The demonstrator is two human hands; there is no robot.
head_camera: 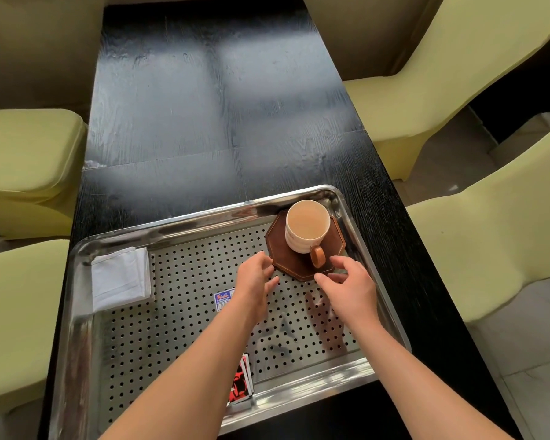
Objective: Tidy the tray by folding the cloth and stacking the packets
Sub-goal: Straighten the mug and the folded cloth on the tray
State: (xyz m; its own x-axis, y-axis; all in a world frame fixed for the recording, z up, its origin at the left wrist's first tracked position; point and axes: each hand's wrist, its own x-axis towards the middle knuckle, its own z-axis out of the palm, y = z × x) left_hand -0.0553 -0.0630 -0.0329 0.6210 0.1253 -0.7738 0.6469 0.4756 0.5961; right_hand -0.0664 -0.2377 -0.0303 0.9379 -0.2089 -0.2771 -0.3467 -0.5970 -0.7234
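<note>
Both hands open over the tray, beside the coaster; cloth folded, packets behind the hands.

The black table (204,106) carries the perforated steel tray (178,315). In the tray's far-left corner lies the white cloth (119,279), already folded into a rectangle, well apart from my hands. In the far-right corner, a brown coaster (285,255) carries a cup (305,225). My left hand (254,285) and right hand (351,287) hover either side of the coaster's near edge, fingers spread, gripping nothing. The red packets (240,384) lie stacked at the near rim, partly under my left forearm, long axis roughly toward me. I judge the left hand nearer to them. A blue-and-white label or packet (224,300) sits just beside the left wrist; I cannot tell which.
</note>
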